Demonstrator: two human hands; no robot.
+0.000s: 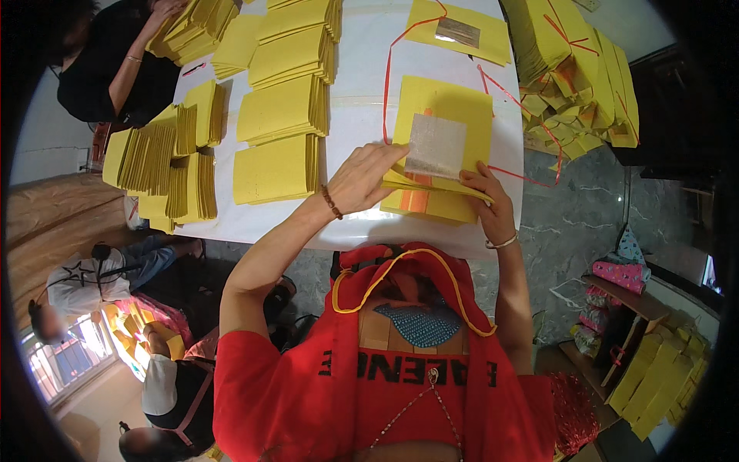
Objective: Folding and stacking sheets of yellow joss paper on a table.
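In front of me on the white-covered table [358, 100] lies a yellow paper sheet [446, 92] with a silver foil square [437, 146]. Its near edge is lifted and curled up. My left hand [362, 177] pinches the left end of that raised edge, fingers reaching toward the foil. At the other end, my right hand [493, 202] grips the edge between thumb and fingers. Beneath the lifted part, more yellow paper with an orange stripe [416, 202] shows. A red string [387, 85] runs up along the left side of the sheet.
Stacks of folded yellow paper [277, 169] stand in a column to the left, with smaller bundles [138, 162] beyond them. Another foil-marked sheet [457, 32] lies farther back. Large tied yellow bundles [573, 61] sit at the right. Other people [115, 61] are at the left.
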